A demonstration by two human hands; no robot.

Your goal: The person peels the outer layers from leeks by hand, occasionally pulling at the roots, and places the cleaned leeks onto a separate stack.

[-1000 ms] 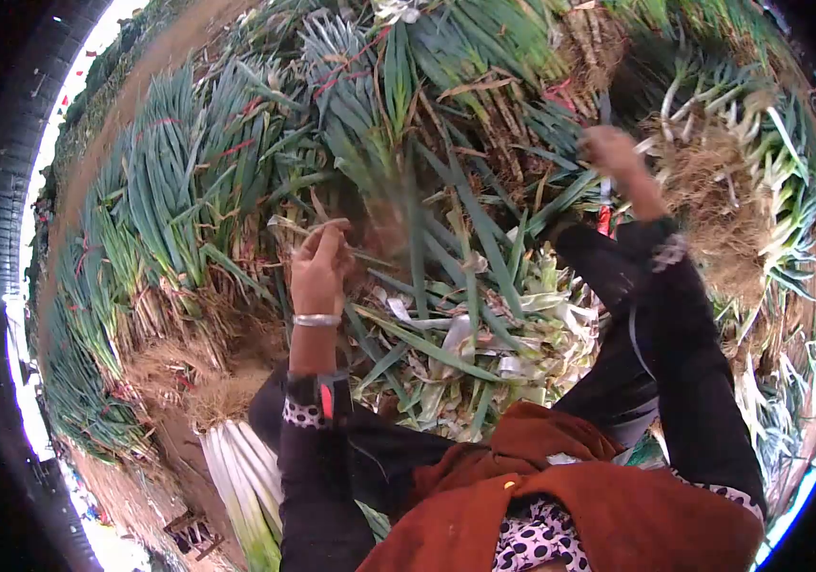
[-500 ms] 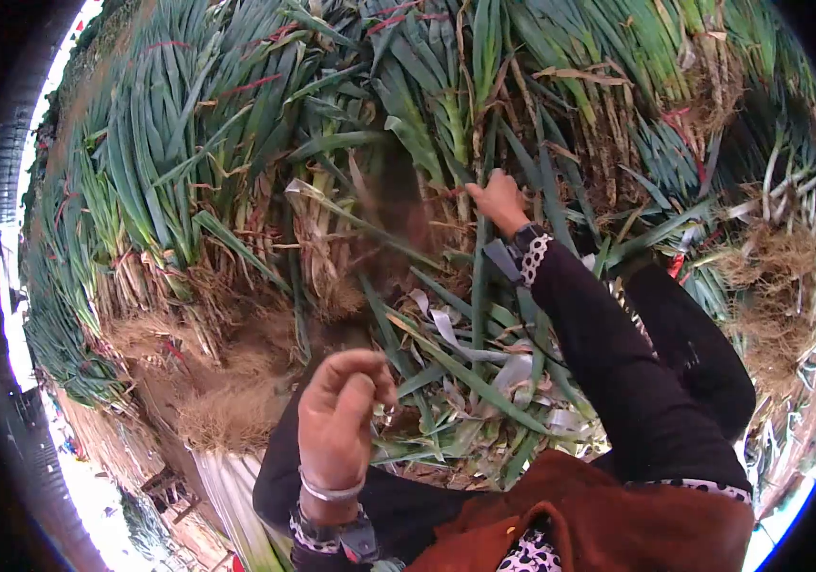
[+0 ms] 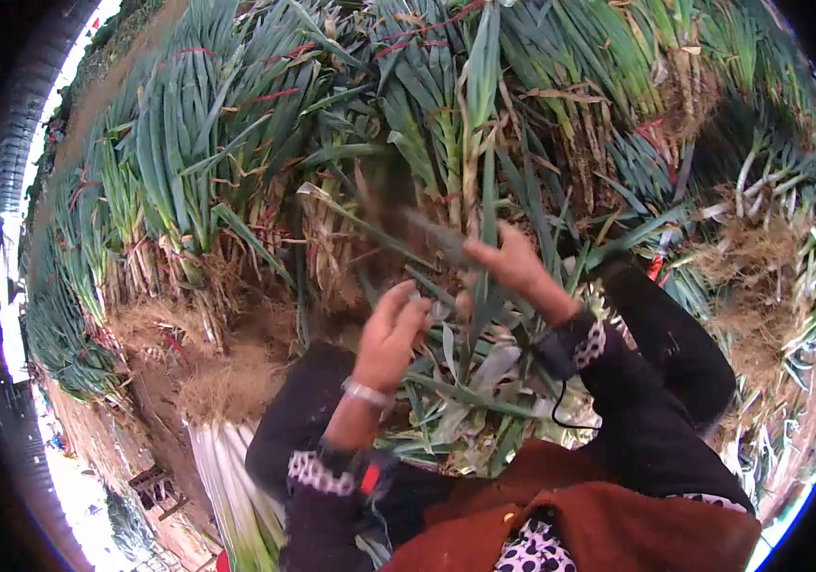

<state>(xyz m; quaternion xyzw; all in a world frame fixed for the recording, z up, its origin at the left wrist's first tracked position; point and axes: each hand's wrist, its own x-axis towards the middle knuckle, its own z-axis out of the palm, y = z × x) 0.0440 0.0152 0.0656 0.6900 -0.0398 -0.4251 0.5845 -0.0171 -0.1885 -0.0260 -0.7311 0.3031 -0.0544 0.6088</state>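
Observation:
Just right of the middle, my right hand (image 3: 515,265) is closed round a long green onion (image 3: 486,162), with its leaves pointing up and away from me. Blur hides the stalk's lower end. My left hand (image 3: 391,336) is held to the left of it, apart from the stalk, with fingers curled together. A small pale scrap seems to be at those fingertips, too blurred to name. Loose leaves and peeled skins (image 3: 494,367) lie below both hands, between my knees.
Bundles of green onions (image 3: 165,143) tied with red bands stand across the back and left. Trimmed white stalks (image 3: 227,477) with bushy roots (image 3: 236,386) lie by my left knee. More rooted onions (image 3: 761,257) are piled at the right.
My right hand has come down and toward me, drawing a green onion from the bundles. My left hand has moved up and right, toward my right hand.

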